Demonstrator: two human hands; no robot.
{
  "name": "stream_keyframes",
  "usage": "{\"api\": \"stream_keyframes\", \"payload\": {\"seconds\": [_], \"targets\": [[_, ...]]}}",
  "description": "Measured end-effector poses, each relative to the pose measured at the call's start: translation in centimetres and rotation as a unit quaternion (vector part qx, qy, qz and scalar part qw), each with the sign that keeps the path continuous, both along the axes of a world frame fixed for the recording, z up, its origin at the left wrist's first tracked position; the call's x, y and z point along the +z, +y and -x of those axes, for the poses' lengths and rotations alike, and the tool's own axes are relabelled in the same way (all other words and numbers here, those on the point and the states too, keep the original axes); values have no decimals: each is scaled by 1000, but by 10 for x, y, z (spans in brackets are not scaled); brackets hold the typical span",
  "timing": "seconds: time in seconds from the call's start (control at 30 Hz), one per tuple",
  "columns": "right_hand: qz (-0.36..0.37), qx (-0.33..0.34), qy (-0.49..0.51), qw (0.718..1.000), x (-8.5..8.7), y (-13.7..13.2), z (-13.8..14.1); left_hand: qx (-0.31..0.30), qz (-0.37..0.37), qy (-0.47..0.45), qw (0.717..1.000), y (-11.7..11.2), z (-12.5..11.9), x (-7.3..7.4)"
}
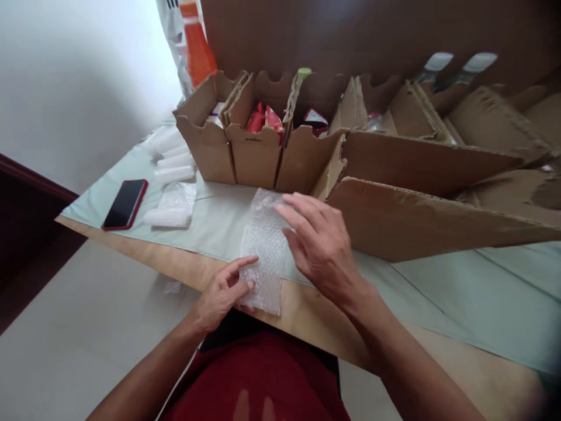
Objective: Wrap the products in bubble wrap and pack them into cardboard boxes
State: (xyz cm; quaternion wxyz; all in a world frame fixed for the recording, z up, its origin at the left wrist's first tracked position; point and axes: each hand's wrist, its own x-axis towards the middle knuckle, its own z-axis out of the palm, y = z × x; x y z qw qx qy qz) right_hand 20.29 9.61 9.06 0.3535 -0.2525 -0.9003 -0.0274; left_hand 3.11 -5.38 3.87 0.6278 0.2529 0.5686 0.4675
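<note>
Bubble wrap (pixel 264 240), a single clear strip, lies lengthwise between the two grips, its far end on pale cloth (pixel 219 213) and its near end over the bare wooden edge of the counter (pixel 184 255). At its near left edge, the left grip (pixel 222 292) holds it, thumb on top and fingers partly tucked beneath. The right grip (pixel 322 242) is open, fingers spread and slightly bent, at the strip's far right side; I cannot tell whether the fingertips touch the film.

Beyond the left grip, to its left, sit a part-rolled wrap piece (pixel 170 216) and a red-edged phone (pixel 125 204); farther past them is a row of white rolls (pixel 175 174). Just ahead of the right grip stand open cardboard bins (pixel 256 155), one with red packets (pixel 264 120) inside. Well beyond the left grip rises an orange bottle (pixel 199 52).
</note>
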Motion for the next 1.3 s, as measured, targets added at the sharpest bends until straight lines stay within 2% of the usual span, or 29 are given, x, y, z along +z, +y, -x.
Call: {"api": "stream_keyframes", "payload": {"seconds": [0.1, 0.2, 0.27, 0.37, 0.47, 0.57, 0.6, 0.67, 0.73, 0.8, 0.97, 1.03, 1.07, 1.17, 1.23, 1.3], "targets": [[79, 6, -32, 996, -21, -18, -40, 3, 6, -47, 999, 1, 7, -1], [167, 18, -105, 980, -46, -47, -72, -18, 8, -97, 995, -1, 12, -2], [202, 51, -112, 972, -59, -65, -73, -25, 7, -128, 991, -2, 13, -3], [215, 96, -31, 971, -71, -80, -50, -30, 4, -131, 991, -2, 13, -3], [232, 89, 66, 966, -74, -78, -28, -71, -6, -59, 996, -7, 22, 1], [269, 66, 92, 957, -68, -71, -26, -67, -59, 111, 990, -16, 36, 7], [286, 54, 95, 952, -65, -70, -28, -49, -86, 183, 978, -17, 39, 9], [324, 28, 100, 940, -59, -69, -33, -20, -150, 318, 936, -17, 39, 12], [356, 12, 97, 930, -55, -69, -33, -27, -210, 400, 892, -10, 32, 13], [381, -2, 84, 921, -54, -68, -30, -44, -233, 421, 875, 0, 22, 10], [459, -59, 84, 882, -65, -55, -20, -26, -178, 409, 894, 26, 13, -9], [445, -69, 105, 886, -70, -53, -21, -22, -166, 420, 892, 31, 16, -15], [411, -76, 113, 901, -70, -54, -22, -25, -160, 428, 889, 33, 18, -16], [246, -78, 97, 961, -66, -63, -28, -45, -140, 452, 880, 38, 20, -16], [173, -40, 54, 983, -62, -70, -27, -62, -128, 463, 875, 41, 20, -16], [155, 6, -13, 988, -60, -73, -24, -74, -123, 473, 870, 43, 20, -18]]}}
